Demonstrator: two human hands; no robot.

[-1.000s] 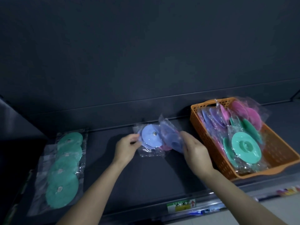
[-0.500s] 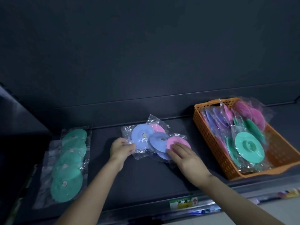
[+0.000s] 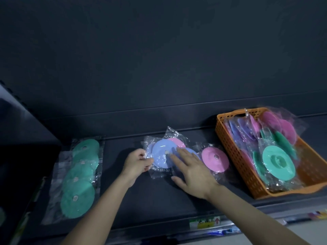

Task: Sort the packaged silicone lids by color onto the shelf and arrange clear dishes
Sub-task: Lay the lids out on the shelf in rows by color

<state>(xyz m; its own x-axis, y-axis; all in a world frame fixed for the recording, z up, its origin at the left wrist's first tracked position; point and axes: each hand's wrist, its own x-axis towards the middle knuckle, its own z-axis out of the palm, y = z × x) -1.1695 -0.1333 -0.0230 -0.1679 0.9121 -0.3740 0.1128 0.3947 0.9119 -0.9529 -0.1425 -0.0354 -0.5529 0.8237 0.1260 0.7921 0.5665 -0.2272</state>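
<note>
On the dark shelf (image 3: 155, 200) lies a packaged blue lid (image 3: 161, 155) in clear plastic, with a pink lid (image 3: 177, 142) half hidden behind it. My left hand (image 3: 137, 163) pinches the left edge of the blue lid's wrapper. My right hand (image 3: 192, 171) lies flat with fingers spread over a second blue lid (image 3: 192, 150), mostly covered. To the right a packaged pink lid (image 3: 215, 159) lies apart by itself. A row of green lids (image 3: 79, 181) in wrappers lies at the shelf's left.
An orange basket (image 3: 228, 138) at the right holds several wrapped lids in green, pink and purple. The shelf's back wall rises close behind. A price label (image 3: 204, 224) sits on the shelf's front rail. A dark upright panel bounds the left side.
The pink lid that was under my right hand now lies free to the right. My right hand has shifted left onto the second blue lid. My left hand keeps its grip.
</note>
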